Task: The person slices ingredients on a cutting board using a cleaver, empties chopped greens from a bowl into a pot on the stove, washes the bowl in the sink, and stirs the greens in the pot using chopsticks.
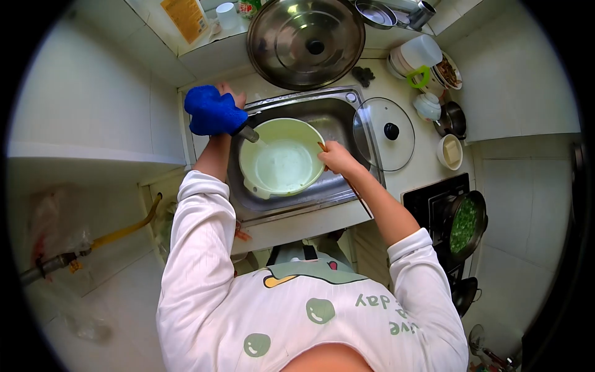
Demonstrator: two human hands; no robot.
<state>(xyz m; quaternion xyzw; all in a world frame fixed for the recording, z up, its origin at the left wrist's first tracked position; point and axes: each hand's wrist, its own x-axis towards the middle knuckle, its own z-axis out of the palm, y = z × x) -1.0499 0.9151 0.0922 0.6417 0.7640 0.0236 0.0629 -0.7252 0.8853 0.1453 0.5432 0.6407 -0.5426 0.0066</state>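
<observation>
A pale green plastic basin (251, 162) stands in the steel sink with water in it. A faucet (250, 133) wrapped in blue cloth (214, 111) points into the basin, and water appears to run from its spout. My left hand (234, 97) is at the far side of the blue cloth, by the faucet; the cloth hides most of its fingers. At the basin's right rim, my right hand (338, 157) is closed around thin brown chopsticks (359, 199). Their long ends stick out below the hand, along the forearm. Whether it also grips the rim is unclear.
The steel sink (334, 111) has a glass lid (383, 133) overlapping its right edge. A large metal lid (307, 43) leans behind. Bowls (450, 152) line the right counter. A pan (466, 224) of chopped greens sits on the black stove (421, 201).
</observation>
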